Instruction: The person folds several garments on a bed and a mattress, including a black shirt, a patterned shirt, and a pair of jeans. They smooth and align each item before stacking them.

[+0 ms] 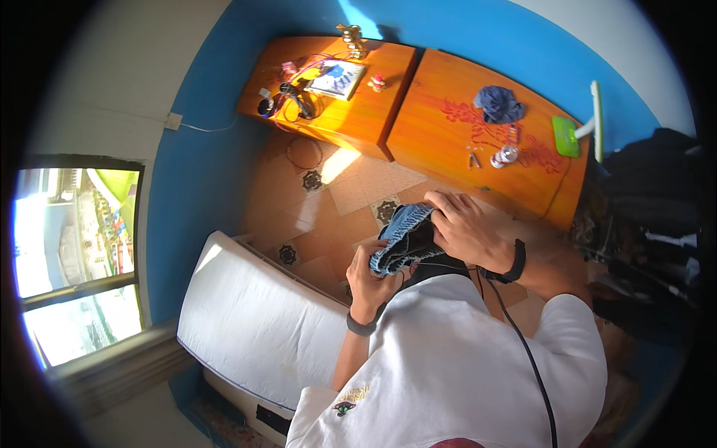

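A blue piece of cloth (406, 232) with pale, stitch-like edging and a dark inner side is held up between my two hands, in front of my body. My left hand (369, 274) pinches its lower left edge. At its upper right, my right hand (462, 227) grips the rim with bent fingers. The cloth is bunched, so I cannot tell just what article it is. Both wrists carry a black band. A black cable (526, 341) runs down over my white shirt and passes below the cloth.
Beyond my hands stand two orange wooden tables (425, 134). One bears crumpled blue-grey cloth (499, 105), a small bottle (504, 156) and a green-based lamp (567, 137); the other holds a book (339, 78), cables and a gold figurine (353, 42). A white mattress (263, 319) lies at left.
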`<control>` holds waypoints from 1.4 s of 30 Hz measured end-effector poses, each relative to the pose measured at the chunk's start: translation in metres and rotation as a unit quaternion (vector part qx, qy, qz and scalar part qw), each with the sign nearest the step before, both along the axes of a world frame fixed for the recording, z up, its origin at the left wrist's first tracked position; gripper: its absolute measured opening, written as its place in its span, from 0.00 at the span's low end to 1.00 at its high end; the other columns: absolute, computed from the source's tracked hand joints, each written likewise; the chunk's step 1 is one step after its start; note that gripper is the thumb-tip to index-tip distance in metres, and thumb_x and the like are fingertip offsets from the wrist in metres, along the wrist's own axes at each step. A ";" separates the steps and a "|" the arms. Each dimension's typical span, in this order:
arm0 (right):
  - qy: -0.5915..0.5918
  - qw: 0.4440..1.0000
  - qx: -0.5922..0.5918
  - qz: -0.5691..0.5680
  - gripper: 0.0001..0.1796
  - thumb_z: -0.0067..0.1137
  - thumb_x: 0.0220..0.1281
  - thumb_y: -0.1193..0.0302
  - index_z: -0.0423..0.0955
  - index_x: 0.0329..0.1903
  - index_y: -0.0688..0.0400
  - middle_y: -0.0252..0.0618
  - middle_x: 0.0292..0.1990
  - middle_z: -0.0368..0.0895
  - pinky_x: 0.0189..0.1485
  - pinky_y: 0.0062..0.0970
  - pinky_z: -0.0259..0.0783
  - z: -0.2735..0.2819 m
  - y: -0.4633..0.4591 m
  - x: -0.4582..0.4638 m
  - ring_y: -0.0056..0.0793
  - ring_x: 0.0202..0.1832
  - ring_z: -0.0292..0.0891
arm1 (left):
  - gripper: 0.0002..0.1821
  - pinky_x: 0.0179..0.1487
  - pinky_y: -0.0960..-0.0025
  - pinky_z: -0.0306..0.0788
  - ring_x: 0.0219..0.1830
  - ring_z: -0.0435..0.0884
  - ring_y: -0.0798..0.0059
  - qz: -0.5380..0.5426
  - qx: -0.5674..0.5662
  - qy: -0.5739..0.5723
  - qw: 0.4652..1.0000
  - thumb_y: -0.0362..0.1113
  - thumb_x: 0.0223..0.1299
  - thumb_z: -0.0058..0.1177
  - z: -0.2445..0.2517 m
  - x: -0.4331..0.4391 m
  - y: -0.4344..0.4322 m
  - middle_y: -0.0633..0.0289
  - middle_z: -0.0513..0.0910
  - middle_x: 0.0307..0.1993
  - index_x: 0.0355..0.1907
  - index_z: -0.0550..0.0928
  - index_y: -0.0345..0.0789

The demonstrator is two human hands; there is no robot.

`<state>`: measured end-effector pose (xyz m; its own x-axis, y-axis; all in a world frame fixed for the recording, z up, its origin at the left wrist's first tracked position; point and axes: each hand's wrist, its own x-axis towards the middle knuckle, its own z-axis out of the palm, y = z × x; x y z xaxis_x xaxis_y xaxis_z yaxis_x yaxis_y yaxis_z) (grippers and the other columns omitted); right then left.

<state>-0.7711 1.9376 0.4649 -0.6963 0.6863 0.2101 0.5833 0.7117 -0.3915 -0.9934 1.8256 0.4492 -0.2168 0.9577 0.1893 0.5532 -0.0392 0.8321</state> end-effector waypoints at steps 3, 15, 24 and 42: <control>0.046 0.998 0.025 0.040 0.09 0.64 0.59 0.72 0.78 0.40 0.63 0.46 0.66 0.71 0.62 0.43 0.72 -0.009 0.045 -0.033 0.42 0.65 0.74 | 0.20 0.51 0.62 0.80 0.44 0.89 0.54 0.060 -0.048 0.050 0.996 0.27 0.47 0.68 0.012 -0.018 0.023 0.53 0.89 0.44 0.45 0.81 0.33; 0.122 0.938 -0.086 0.311 0.23 0.71 0.60 0.48 0.88 0.34 0.59 0.43 0.82 0.56 0.77 0.49 0.60 0.006 0.147 -0.182 0.48 0.83 0.49 | 0.17 0.48 0.69 0.78 0.39 0.87 0.65 0.253 0.024 -0.036 0.967 0.26 0.45 0.70 0.030 -0.130 0.054 0.52 0.88 0.40 0.39 0.81 0.28; 0.045 0.907 0.022 0.418 0.21 0.77 0.52 0.55 0.86 0.24 0.63 0.43 0.71 0.75 0.63 0.43 0.71 0.046 0.158 -0.334 0.42 0.72 0.70 | 0.17 0.48 0.76 0.76 0.39 0.82 0.80 0.301 0.050 -0.220 0.927 0.22 0.42 0.62 0.007 -0.269 0.045 0.59 0.88 0.37 0.41 0.82 0.26; 0.030 0.820 0.065 0.568 0.09 0.66 0.40 0.67 0.79 0.20 0.59 0.36 0.38 0.80 0.47 0.30 0.75 0.107 0.171 -0.597 0.32 0.38 0.79 | 0.33 0.65 0.52 0.76 0.55 0.86 0.56 0.197 0.229 -0.327 0.895 0.34 0.51 0.81 -0.021 -0.493 0.017 0.48 0.85 0.49 0.55 0.75 0.29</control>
<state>-1.3682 2.1087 0.5720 -0.8562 -0.4288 0.2882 -0.5027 0.8201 -0.2733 -1.4862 1.8431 0.4284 -0.7283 0.6372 0.2520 -0.0008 -0.3685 0.9296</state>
